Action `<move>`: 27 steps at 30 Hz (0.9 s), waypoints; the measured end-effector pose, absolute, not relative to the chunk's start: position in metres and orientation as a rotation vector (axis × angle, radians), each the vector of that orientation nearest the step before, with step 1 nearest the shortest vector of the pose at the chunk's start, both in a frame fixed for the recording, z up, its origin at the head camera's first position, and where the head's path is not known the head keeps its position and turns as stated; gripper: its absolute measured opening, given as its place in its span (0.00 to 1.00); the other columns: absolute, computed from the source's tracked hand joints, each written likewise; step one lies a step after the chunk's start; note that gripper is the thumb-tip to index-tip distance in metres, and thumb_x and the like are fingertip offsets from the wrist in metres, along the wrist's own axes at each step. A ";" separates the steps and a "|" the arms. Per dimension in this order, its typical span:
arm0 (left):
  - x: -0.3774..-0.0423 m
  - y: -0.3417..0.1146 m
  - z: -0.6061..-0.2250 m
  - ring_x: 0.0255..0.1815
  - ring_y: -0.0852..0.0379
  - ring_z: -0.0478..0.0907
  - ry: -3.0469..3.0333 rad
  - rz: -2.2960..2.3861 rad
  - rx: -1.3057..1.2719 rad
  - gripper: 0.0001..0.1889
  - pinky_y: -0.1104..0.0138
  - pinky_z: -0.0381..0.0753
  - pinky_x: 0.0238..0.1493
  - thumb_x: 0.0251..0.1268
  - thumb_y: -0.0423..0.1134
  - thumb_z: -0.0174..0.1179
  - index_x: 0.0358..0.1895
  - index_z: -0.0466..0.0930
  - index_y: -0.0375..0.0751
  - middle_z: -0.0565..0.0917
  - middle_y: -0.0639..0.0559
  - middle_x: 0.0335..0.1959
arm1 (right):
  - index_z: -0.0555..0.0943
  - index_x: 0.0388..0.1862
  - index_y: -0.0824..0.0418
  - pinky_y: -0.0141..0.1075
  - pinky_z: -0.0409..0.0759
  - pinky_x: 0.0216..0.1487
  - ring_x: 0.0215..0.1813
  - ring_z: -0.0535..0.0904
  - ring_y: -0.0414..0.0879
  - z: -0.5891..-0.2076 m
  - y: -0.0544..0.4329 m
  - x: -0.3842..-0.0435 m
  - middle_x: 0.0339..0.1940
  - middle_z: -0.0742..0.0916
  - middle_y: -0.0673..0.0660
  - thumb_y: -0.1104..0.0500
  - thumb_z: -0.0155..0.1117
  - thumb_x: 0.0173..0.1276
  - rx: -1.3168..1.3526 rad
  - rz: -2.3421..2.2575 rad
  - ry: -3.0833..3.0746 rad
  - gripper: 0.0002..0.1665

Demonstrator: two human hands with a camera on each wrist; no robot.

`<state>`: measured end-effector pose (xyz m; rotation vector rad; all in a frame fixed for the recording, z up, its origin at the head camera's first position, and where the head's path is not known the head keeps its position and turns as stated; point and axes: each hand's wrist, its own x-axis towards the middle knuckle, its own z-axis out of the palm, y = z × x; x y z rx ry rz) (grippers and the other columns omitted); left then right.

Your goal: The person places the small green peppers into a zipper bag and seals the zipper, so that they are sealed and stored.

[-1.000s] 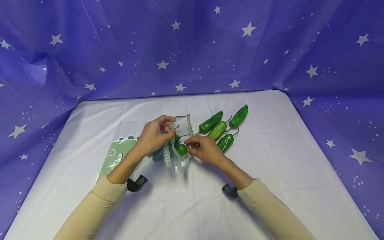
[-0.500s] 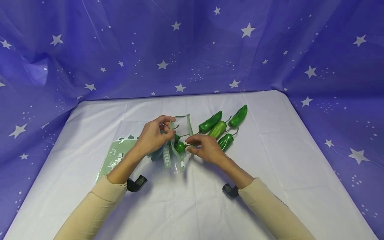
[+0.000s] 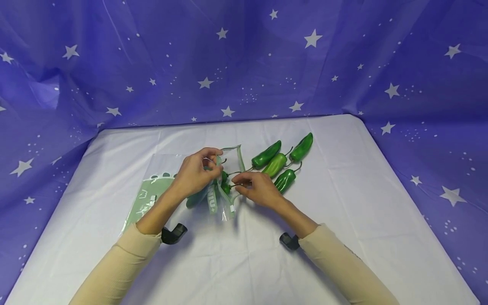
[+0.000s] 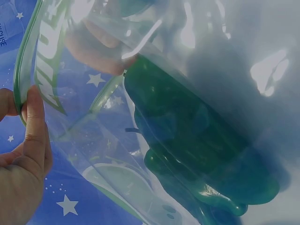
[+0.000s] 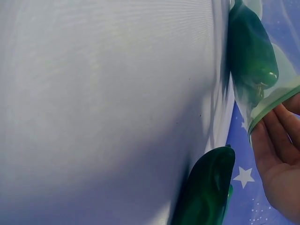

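A clear zip bag [image 3: 225, 207] with green printing lies with its mouth facing right. My left hand [image 3: 198, 171] pinches the upper side of the mouth; in the left wrist view its fingers [image 4: 33, 119] grip the green zip strip. My right hand [image 3: 259, 187] is at the opening, thumb and fingers bent around the stem of a green pepper [image 3: 225, 187]. That pepper's body is inside the bag, stem end toward the hand. More green peppers [image 4: 187, 140] show through the plastic in the left wrist view. The right wrist view shows the right hand's fingers [image 5: 269, 143] at the bag's rim.
Several loose green peppers [image 3: 275, 165] lie to the right and beyond the right hand on a white cloth-covered table [image 3: 244, 262]. A green-printed plastic panel [image 3: 152, 190] lies flat at left. Behind hangs a purple star-patterned curtain [image 3: 244, 63]. Black wrist-worn devices [image 3: 173, 234] stick out beneath the forearms.
The right hand has shifted slightly left, and the pepper at the mouth has slid deeper into the bag. The left hand has stayed in place on the bag's edge.
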<state>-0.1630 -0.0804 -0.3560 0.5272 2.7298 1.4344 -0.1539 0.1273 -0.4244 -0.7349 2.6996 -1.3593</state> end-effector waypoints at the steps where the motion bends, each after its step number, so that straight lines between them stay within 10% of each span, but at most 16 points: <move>1: -0.163 -0.080 -0.356 0.34 0.57 0.81 2.732 1.435 0.528 0.17 0.66 0.74 0.32 0.58 0.33 0.64 0.52 0.77 0.40 0.78 0.50 0.34 | 0.85 0.44 0.60 0.35 0.78 0.46 0.42 0.83 0.43 -0.423 0.128 -0.154 0.40 0.87 0.51 0.63 0.68 0.60 -0.720 -1.355 2.694 0.12; 27: -0.163 -0.083 -0.357 0.33 0.55 0.79 2.712 1.440 0.560 0.17 0.68 0.73 0.29 0.57 0.33 0.63 0.51 0.77 0.38 0.77 0.50 0.34 | 0.82 0.47 0.61 0.43 0.78 0.42 0.44 0.81 0.51 -0.405 0.224 -0.162 0.43 0.85 0.56 0.61 0.68 0.61 -0.579 -1.114 2.988 0.14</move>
